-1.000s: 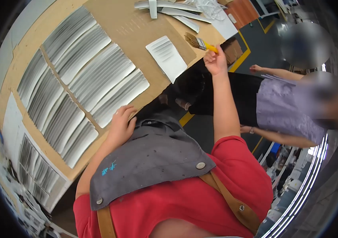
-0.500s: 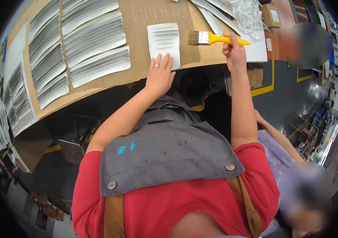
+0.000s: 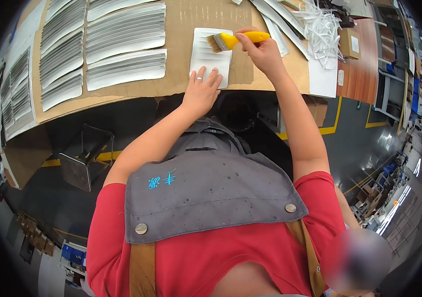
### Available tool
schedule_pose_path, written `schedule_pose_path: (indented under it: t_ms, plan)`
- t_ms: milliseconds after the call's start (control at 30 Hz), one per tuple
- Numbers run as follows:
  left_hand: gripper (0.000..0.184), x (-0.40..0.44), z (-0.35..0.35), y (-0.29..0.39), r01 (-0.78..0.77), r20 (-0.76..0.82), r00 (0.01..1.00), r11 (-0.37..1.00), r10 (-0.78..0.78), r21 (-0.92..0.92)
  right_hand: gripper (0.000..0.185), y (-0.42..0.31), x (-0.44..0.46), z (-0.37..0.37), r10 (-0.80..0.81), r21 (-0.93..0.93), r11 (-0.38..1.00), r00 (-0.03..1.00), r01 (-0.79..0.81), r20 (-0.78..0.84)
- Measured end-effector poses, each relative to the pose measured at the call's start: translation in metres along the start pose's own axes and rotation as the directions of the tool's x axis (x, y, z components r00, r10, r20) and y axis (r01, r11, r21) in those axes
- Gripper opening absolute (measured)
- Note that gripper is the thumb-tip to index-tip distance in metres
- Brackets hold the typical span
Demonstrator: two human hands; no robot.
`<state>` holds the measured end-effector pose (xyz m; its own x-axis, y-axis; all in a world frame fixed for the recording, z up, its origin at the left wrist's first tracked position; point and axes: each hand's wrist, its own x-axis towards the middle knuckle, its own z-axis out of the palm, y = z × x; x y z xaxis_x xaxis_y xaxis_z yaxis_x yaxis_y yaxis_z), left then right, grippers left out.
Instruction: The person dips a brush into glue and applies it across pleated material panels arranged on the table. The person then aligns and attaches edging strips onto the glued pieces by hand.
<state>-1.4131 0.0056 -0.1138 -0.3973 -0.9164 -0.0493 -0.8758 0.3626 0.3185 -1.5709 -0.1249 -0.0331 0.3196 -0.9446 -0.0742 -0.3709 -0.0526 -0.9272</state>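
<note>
A white sheet piece with several grey slits or stripes lies on the brown cardboard near the table's front edge. My left hand rests on its lower end, fingers spread flat; a ring shows on one finger. My right hand grips a yellow-handled paintbrush. The brush points left, its tan bristles over the upper part of the white piece. Whether the bristles touch it I cannot tell.
Fanned stacks of white sheets cover the left of the cardboard. White strips, a tangled white heap and a small brown box sit at the right. A stool stands below left. Another person is close at right.
My right hand has moved left with the paintbrush, bringing its bristles from beside the white piece to over it. My left hand still lies on the piece. The view has shifted slightly.
</note>
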Motion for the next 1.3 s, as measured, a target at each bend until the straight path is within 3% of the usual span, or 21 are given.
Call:
schedule_pose_path:
  t_ms: [67,167,267,300,400,433,600,667,767,800,867,1000,1067,1167,1267,1300]
  plan:
    - [0.045,0.001,0.004,0.001,0.006,-0.011,1.0,1.0,-0.006,0.009,0.021,-0.002,0.009,0.006,-0.05,-0.054,0.997,0.997,0.053,0.056]
    - [0.045,0.002,0.003,0.002,0.014,-0.013,1.0,1.0,-0.014,0.015,0.02,-0.032,0.014,0.012,-0.032,-0.203,0.974,0.951,0.099,0.307]
    - [0.045,0.002,0.004,0.002,0.02,-0.014,1.0,1.0,-0.02,0.006,0.02,-0.019,0.034,0.013,-0.263,-0.308,0.871,0.893,0.383,0.366]
    - [0.045,0.002,0.005,0.002,0.021,-0.016,1.0,1.0,-0.021,0.001,0.02,-0.017,0.041,0.009,-0.171,-0.253,0.93,0.921,0.268,0.349]
    - [0.046,0.003,0.004,0.002,0.022,-0.005,1.0,1.0,-0.022,-0.003,0.02,-0.023,0.055,-0.006,-0.166,-0.437,0.854,0.944,0.282,0.285]
    - [0.046,0.003,0.004,0.002,0.022,-0.008,1.0,1.0,-0.022,-0.006,0.019,-0.031,0.054,-0.009,-0.109,-0.424,0.881,0.962,0.211,0.251]
    - [0.046,0.002,0.005,0.003,0.022,-0.01,1.0,1.0,-0.022,0.009,0.019,-0.044,0.036,0.013,-0.22,-0.14,0.928,0.81,0.346,0.543]
    - [0.046,0.002,0.001,0.003,0.025,0.018,1.0,1.0,-0.025,0.015,0.021,-0.031,0.048,0.026,-0.242,-0.32,0.788,0.743,0.526,0.624]
    - [0.045,0.002,0.002,0.003,0.033,0.021,0.999,0.999,-0.033,-0.001,0.022,-0.02,0.076,0.024,-0.162,-0.372,0.855,0.868,0.361,0.469]
    - [0.045,0.001,0.002,0.003,0.035,0.016,0.999,0.999,-0.034,-0.011,0.021,-0.022,0.082,0.021,-0.249,-0.353,0.84,0.871,0.412,0.424]
    - [0.045,0.001,0.002,0.002,0.037,0.021,0.999,0.999,-0.037,-0.017,0.019,-0.027,0.083,0.009,-0.171,-0.423,0.842,0.91,0.333,0.377]
    - [0.046,0.001,0.004,0.002,0.025,-0.015,1.0,0.999,-0.025,-0.035,0.021,-0.029,0.058,0.008,-0.144,-0.297,0.905,0.877,0.304,0.459]
    - [0.046,0.001,0.006,0.003,0.033,-0.013,0.999,0.999,-0.034,-0.043,0.018,-0.016,0.058,0.006,-0.165,-0.385,0.858,0.893,0.339,0.418]
    - [0.047,0.0,0.005,0.001,0.032,-0.023,0.999,0.998,-0.033,-0.056,0.016,-0.003,0.065,-0.022,-0.065,-0.577,0.799,0.978,0.17,0.199]
    - [0.047,0.0,0.005,0.001,0.038,-0.011,0.999,0.997,-0.039,-0.061,0.016,-0.02,0.051,-0.025,-0.102,-0.486,0.864,0.991,0.131,0.086]
    - [0.046,0.0,0.006,0.001,0.043,-0.003,0.999,0.997,-0.044,-0.059,0.016,-0.013,0.051,-0.015,-0.177,-0.317,0.928,0.98,0.196,0.089]
